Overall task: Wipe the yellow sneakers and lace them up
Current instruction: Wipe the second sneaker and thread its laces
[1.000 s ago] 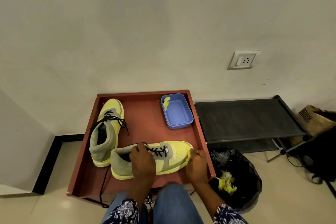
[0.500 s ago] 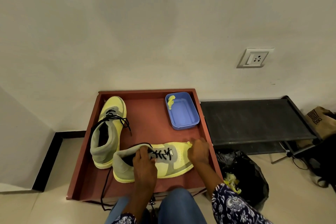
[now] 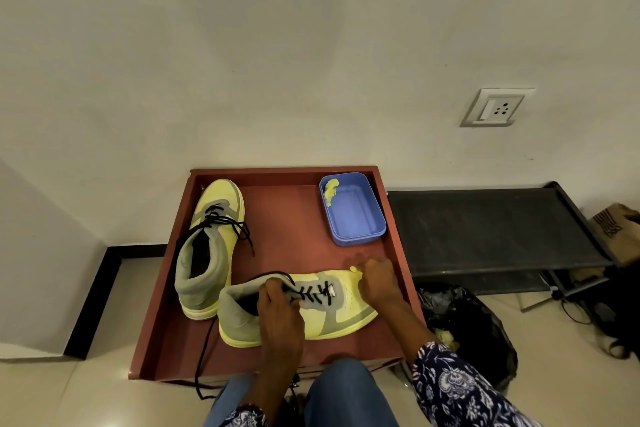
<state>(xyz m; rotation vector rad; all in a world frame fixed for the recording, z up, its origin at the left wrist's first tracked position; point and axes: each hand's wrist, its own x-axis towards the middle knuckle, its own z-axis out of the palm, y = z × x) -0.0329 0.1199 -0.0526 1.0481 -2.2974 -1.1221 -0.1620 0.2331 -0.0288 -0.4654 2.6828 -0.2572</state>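
left hand (image 3: 277,308) grips near sneaker (image 3: 311,308) collar — right hand (image 3: 375,279) pinches yellow cloth (image 3: 356,271) on toe

Two yellow-grey sneakers with black laces lie on the red tray: the far sneaker (image 3: 211,243) points to the wall, the near sneaker (image 3: 311,308) lies crosswise, toe to the right.

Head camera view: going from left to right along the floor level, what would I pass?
Upright sneaker → sneaker lying crosswise → blue tub → black rack → brown bag.
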